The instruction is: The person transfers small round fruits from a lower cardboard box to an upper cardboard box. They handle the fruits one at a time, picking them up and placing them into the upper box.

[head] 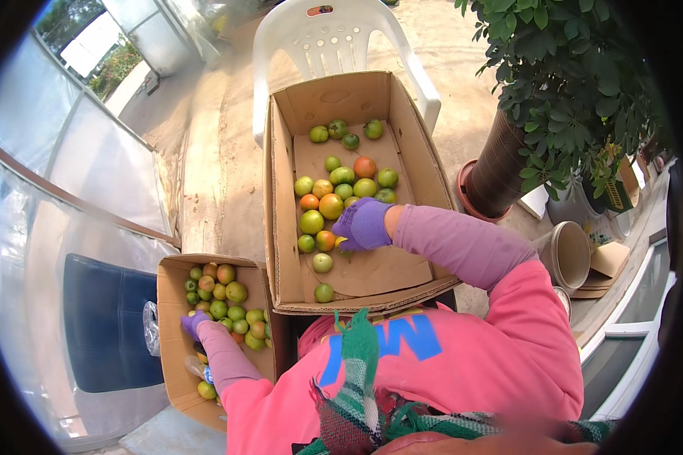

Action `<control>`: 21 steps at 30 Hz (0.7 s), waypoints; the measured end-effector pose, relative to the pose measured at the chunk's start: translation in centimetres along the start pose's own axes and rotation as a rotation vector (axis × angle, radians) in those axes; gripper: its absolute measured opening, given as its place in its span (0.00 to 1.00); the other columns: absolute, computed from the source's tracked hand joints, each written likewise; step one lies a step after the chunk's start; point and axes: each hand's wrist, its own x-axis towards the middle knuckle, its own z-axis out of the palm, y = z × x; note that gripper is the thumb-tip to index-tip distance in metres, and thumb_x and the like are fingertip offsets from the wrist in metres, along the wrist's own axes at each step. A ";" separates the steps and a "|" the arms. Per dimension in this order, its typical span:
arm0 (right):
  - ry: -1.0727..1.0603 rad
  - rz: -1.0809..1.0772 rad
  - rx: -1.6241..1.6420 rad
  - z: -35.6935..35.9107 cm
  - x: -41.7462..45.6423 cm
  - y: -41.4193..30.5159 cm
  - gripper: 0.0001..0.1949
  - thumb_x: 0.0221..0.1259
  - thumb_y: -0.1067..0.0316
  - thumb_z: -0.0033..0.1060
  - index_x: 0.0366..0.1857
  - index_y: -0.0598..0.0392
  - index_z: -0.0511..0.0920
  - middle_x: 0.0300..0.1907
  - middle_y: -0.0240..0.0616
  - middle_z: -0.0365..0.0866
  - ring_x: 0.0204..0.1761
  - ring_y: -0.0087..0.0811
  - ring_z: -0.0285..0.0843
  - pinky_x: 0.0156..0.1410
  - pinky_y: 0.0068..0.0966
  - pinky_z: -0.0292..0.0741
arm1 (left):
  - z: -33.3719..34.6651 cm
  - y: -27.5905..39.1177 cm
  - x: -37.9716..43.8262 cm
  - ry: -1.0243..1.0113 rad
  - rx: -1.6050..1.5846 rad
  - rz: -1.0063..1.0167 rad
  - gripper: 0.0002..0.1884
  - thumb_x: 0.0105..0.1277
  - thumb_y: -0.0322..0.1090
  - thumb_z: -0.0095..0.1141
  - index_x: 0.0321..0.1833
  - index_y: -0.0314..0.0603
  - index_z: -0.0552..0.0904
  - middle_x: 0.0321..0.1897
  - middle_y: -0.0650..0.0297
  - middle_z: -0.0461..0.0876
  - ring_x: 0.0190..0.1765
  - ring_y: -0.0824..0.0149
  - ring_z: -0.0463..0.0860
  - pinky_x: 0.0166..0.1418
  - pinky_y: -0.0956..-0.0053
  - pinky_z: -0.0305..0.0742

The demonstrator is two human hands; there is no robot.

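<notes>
A large open cardboard box (427,165) stands before me with green, yellowish and reddish tomatoes spread over its floor. My right hand (364,224), in a purple knitted glove, reaches into it; its fingertips are at a yellow tomato (340,242), mostly hidden, so the grip cannot be made out. An orange tomato (325,240) lies just left of those fingers. At lower left, my left hand (194,324), gloved too, is inside a smaller cardboard box (179,375) that holds many tomatoes (219,309). Its fingers are largely hidden. A clear plastic bottle (196,367) lies near that forearm.
A white plastic chair (341,40) stands behind the large box. To the right are a leafy plant in a tall brown pot (492,165) and an empty bucket (569,256) on its side. A dark blue padded panel (111,324) stands left of the small box, beside plastic-sheet walling (97,165).
</notes>
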 end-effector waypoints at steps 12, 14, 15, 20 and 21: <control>0.649 -0.281 0.169 -2.8 -0.5 -3.9 0.24 0.71 0.59 0.63 0.68 0.52 0.74 0.52 0.43 0.85 0.49 0.43 0.86 0.49 0.43 0.78 | -14.4 15.5 -16.7 -0.576 -1.078 0.738 0.21 0.76 0.28 0.62 0.68 0.29 0.75 0.58 0.53 0.82 0.58 0.64 0.83 0.65 0.70 0.80; 0.822 -0.314 0.159 -3.4 -1.0 -4.9 0.25 0.66 0.62 0.66 0.67 0.55 0.73 0.54 0.43 0.84 0.50 0.45 0.86 0.50 0.43 0.79 | -18.0 18.3 -23.5 -0.769 -1.190 0.776 0.22 0.75 0.27 0.62 0.69 0.30 0.75 0.59 0.54 0.83 0.58 0.65 0.83 0.66 0.71 0.79; 0.908 -0.332 0.159 -3.8 -1.2 -5.2 0.26 0.64 0.64 0.67 0.66 0.56 0.73 0.55 0.43 0.84 0.51 0.45 0.86 0.51 0.43 0.80 | -19.6 19.3 -26.5 -0.876 -1.206 0.778 0.23 0.74 0.27 0.62 0.70 0.30 0.74 0.59 0.54 0.83 0.58 0.65 0.83 0.66 0.71 0.78; 0.950 -0.312 0.235 -5.1 -1.9 -4.5 0.26 0.61 0.64 0.69 0.64 0.52 0.76 0.58 0.42 0.83 0.52 0.46 0.84 0.55 0.44 0.80 | -19.3 21.9 -32.9 -1.213 -1.155 0.795 0.26 0.72 0.28 0.65 0.71 0.29 0.74 0.59 0.57 0.83 0.60 0.68 0.83 0.68 0.70 0.79; 0.936 -0.296 0.278 -5.2 -2.2 -4.2 0.26 0.60 0.64 0.69 0.64 0.51 0.76 0.58 0.41 0.83 0.51 0.47 0.84 0.56 0.44 0.80 | -18.8 22.4 -33.4 -1.253 -1.118 0.783 0.26 0.72 0.28 0.65 0.71 0.29 0.74 0.59 0.56 0.83 0.60 0.68 0.83 0.67 0.70 0.79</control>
